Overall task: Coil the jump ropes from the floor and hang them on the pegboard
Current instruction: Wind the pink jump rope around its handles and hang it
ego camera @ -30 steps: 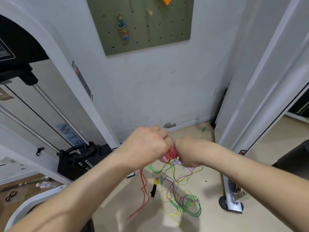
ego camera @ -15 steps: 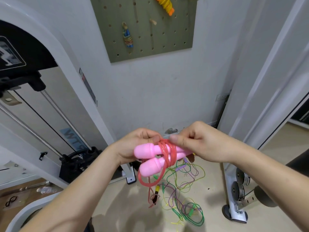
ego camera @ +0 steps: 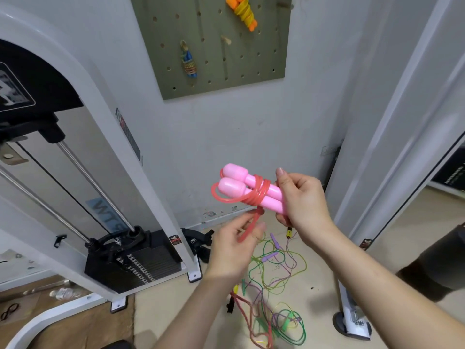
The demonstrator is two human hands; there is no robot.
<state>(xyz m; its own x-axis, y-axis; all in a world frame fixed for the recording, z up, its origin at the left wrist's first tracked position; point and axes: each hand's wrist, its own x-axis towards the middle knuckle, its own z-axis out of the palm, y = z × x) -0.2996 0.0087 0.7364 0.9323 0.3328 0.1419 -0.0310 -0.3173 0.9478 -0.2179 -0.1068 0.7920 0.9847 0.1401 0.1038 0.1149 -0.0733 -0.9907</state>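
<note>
1. pegboard (ego camera: pixel 214 46): a coiled orange rope (ego camera: pixel 242 12) and blue rope (ego camera: pixel 188 62) already hang here.
2. floor (ego camera: pixel 176 311): a tangle (ego camera: pixel 274 278) of green, yellow and purple ropes lies uncoiled.
3. pink jump rope (ego camera: pixel 251 192): right hand (ego camera: pixel 304 200) grips its wrapped handles, left hand (ego camera: pixel 234 248) pinches the loose cord tail; not yet hung.

2 handles (ego camera: pixel 231 188): smooth, glossy pink plastic. Wound cord (ego camera: pixel 259 195): shiny translucent red, plastic-like. Upper-centre pegboard (ego camera: pixel 216 71): matt olive, smooth. Left-side guide rods (ego camera: pixel 93 182): polished metal. Lower-left weight stack (ego camera: pixel 146 265): matt black. Centre wall (ego camera: pixel 226 147): matt paint, scuffed low.
</note>
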